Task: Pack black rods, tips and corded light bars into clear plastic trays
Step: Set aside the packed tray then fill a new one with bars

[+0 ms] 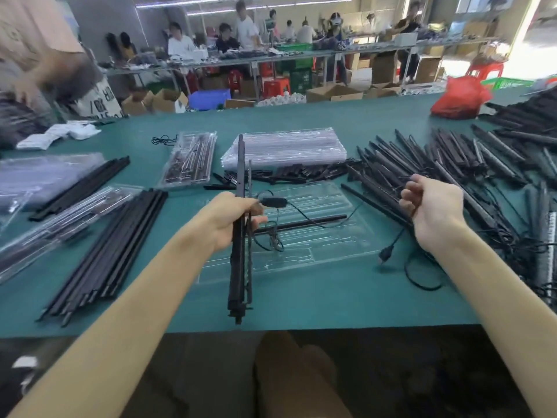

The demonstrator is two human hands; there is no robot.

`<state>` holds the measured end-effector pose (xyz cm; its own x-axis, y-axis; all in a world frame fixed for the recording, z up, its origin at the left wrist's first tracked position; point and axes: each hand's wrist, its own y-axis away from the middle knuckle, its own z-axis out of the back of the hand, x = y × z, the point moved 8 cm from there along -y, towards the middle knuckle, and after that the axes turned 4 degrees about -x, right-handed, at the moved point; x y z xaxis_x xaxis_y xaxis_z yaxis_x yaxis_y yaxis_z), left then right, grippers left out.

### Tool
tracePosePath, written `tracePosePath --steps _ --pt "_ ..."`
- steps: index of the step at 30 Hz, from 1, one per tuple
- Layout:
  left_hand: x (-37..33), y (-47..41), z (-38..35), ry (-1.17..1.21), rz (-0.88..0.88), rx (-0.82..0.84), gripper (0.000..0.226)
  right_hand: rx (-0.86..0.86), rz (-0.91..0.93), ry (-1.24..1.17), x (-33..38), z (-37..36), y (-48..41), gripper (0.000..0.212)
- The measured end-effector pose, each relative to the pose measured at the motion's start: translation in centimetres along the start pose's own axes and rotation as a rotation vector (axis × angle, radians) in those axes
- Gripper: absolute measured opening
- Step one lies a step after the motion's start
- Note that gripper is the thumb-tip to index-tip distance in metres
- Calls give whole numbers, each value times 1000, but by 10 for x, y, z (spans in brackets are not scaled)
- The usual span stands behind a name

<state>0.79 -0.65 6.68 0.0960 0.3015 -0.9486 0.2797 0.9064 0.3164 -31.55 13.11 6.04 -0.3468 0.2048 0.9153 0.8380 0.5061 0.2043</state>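
My left hand [233, 220] grips a long black corded light bar [239, 236] held nearly upright above the green table, its inline switch [271, 202] just right of my fingers. The bar's cord runs right across an open clear plastic tray [304, 236], where one black rod [304, 222] lies. My right hand [431, 211] is curled around the cord [394, 239], and the plug [385, 255] dangles below it. A pile of corded light bars [452, 164] lies to the right. Loose black rods [111, 245] lie to the left, and small black tips [301, 173] sit behind the tray.
A stack of empty clear trays [286, 146] stands behind the tips. Filled trays [190, 161] and bagged ones [45, 176] lie left. A red bag [458, 99] sits far right. Another person [36, 55] stands at the table's left end. The table edge [271, 328] is near me.
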Motion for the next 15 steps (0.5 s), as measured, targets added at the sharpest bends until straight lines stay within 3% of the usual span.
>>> tracePosePath --steps 4,7,10,13,15 --pt "0 -1 -13 97 2 27 10 162 215 731 0 -7 8 20" --pt "0 -2 -28 234 22 68 12 152 445 1275 -8 -15 28 75" --pt "-2 -1 -43 451 62 153 20 236 799 1211 -2 -37 77 64" --pt "-3 -1 -57 600 73 215 26 568 717 891 -18 -59 125 59" --pt "-5 1 -65 641 66 252 26 680 630 882 -36 -72 141 62"
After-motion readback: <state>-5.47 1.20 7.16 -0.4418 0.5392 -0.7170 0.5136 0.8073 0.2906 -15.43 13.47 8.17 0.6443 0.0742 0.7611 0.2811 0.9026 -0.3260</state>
